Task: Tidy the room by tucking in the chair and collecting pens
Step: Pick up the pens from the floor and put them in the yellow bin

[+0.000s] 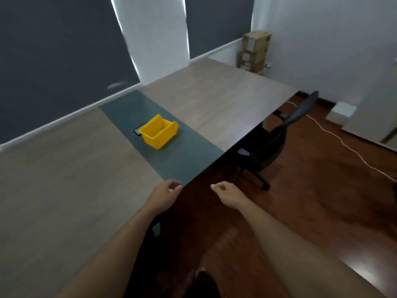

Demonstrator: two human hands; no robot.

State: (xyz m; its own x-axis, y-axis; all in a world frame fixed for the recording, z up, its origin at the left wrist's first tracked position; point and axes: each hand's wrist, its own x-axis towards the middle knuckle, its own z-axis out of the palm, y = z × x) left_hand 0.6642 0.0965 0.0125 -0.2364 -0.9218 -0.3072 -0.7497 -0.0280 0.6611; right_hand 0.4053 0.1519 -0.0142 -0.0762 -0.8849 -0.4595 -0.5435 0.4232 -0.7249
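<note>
We find writing only on the stacked cardboard boxes (255, 50) in the far corner, well ahead of and to the right of our right hand (227, 195). Their pale labels are too blurred to read.

The chair (272, 143) is black, with a thin curved back and a star base; one leg with its caster shows nearest to us. It stands ahead of our right hand and a little to its right. Its seat is partly under the table (64, 179) edge and its back leans out over the wooden floor (311, 201).

Ahead of our left hand (166, 193) sits a yellow bin (159, 132) on the grey-green strip (182, 158) that crosses the tabletop. The bin is open at the top, and inside we see only its own yellow walls and bottom. A dark flat thing (136, 131) lies just beside the bin's left end; we cannot tell what it is.

Our left hand hangs at the near table edge, fingers loosely curled, grasping nothing. Our right hand hangs over the floor just right of that edge, also loosely curled and released. A white cable (343, 143) runs across the floor far right of it, past a white box (341, 111).
</note>
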